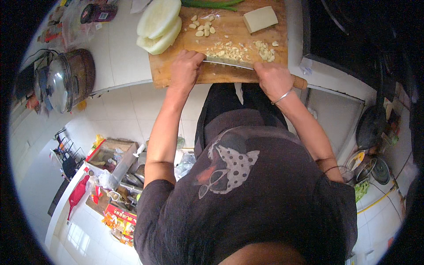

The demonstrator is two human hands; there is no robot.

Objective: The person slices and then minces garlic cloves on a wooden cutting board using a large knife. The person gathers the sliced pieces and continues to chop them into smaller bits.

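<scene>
A knife (228, 63) lies across the near part of a wooden cutting board (225, 78), its blade beside chopped garlic (227, 51). My right hand (275, 79) is closed around its handle, the wooden end sticking out to the right. My left hand (187, 68) grips the blade's far left end with closed fingers. Sliced garlic (265, 51) lies to the right of the chopped pile, and whole peeled cloves (206, 29) lie behind it. Two pale cut melon pieces (159, 20) overlap at the board's left edge. A pale block, apparently tofu (260, 20), sits at the back right.
Green stalks (215, 4) lie along the board's back. A lidded metal pot (69, 79) and a dark-lidded jar (98, 13) stand on the left. A dark stove edge (306, 29) borders the right. Behind me are a box (112, 159) and bowls (366, 167).
</scene>
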